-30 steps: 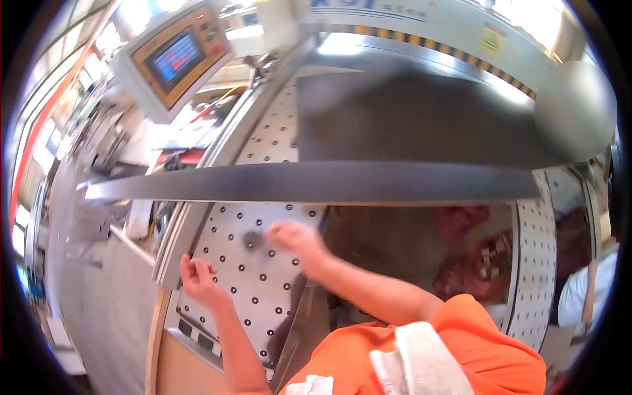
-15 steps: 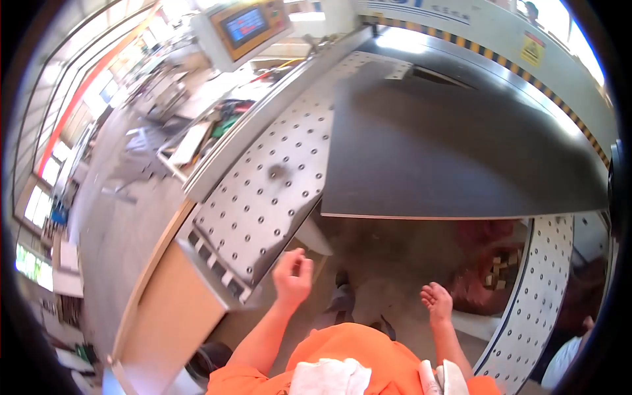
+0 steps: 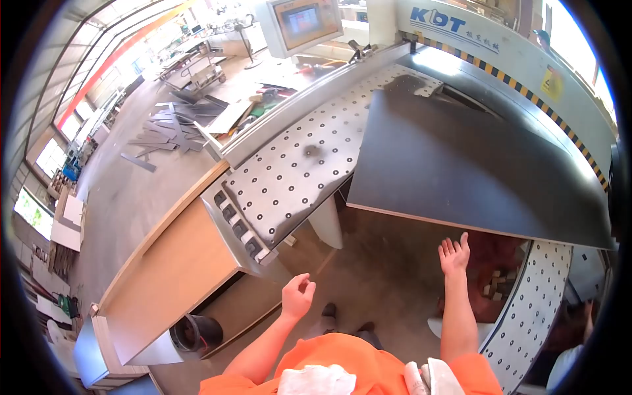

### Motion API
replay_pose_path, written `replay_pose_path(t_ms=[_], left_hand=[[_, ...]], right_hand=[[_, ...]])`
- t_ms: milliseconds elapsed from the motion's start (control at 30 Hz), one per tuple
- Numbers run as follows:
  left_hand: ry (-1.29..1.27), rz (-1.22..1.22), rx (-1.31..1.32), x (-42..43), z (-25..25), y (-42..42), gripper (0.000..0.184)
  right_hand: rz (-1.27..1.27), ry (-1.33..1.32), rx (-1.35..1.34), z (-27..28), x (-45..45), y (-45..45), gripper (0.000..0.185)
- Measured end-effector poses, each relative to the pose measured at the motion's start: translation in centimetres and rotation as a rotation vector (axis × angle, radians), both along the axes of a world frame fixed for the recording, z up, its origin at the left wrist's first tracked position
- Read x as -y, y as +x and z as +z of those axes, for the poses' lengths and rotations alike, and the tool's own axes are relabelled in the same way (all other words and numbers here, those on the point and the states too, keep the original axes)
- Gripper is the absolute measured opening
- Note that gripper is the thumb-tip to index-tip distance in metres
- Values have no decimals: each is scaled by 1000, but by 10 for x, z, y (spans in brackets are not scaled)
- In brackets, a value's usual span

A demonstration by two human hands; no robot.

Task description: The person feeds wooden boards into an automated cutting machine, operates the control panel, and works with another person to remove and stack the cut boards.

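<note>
A large dark panel (image 3: 474, 171) lies across the machine bed, its pale front edge facing me. My right hand (image 3: 454, 255) is stretched out just below that edge, palm up and fingers spread, holding nothing. A small gap seems to separate it from the panel, though contact is hard to judge. My left hand (image 3: 298, 296) hangs over the floor gap, fingers loosely curled, with nothing seen in it. Nearest to it is the corner of the left perforated table (image 3: 263, 220). A second perforated table (image 3: 536, 303) stands to the right.
A striped machine beam (image 3: 507, 72) spans the back, beside a control screen (image 3: 303, 26). At left stand a wooden-sided cabinet (image 3: 171, 270) and a black bucket (image 3: 196, 332). Dark offcut strips (image 3: 171, 128) litter the floor. Another person's sleeve (image 3: 565, 365) shows at lower right.
The view has turned, so the scene sits tilted and farther right. My right hand has reached forward toward the panel edge and opened. The left hand has drawn back from the table.
</note>
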State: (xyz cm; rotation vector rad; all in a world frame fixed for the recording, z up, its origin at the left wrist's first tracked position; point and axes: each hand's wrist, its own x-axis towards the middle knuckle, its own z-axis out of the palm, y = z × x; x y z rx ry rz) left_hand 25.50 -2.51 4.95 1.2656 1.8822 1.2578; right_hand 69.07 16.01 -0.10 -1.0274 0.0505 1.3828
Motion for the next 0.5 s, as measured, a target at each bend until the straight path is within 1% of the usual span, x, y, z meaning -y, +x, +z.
replay_pose_path(t_ms=[67, 100, 167, 200, 233, 333, 400, 500], left_hand=[[12, 9, -31, 17, -10, -14, 25], [-12, 23, -5, 26, -16, -20, 25], [-62, 53, 41, 46, -27, -34, 25], [-107, 45, 62, 54, -31, -40, 25], [-151, 39, 81, 61, -34, -46, 25], [-206, -35, 74, 75, -61, -67, 28], [-229, -71, 120, 68, -66, -79, 29], [-275, -153, 186, 53, -68, -95, 29]], right_hand=[[-29, -3, -36, -2, -22, -15, 109], [-29, 7, -29, -1, -34, -23, 110], [-30, 27, -28, -2, -58, -39, 97], [-107, -52, -11, -9, -74, -47, 63], [-151, -125, -13, -13, -87, -53, 50], [-240, -159, 132, -9, -108, -82, 36], [-291, -181, 202, -2, -109, -95, 30], [-319, -160, 208, -13, -107, -93, 24]])
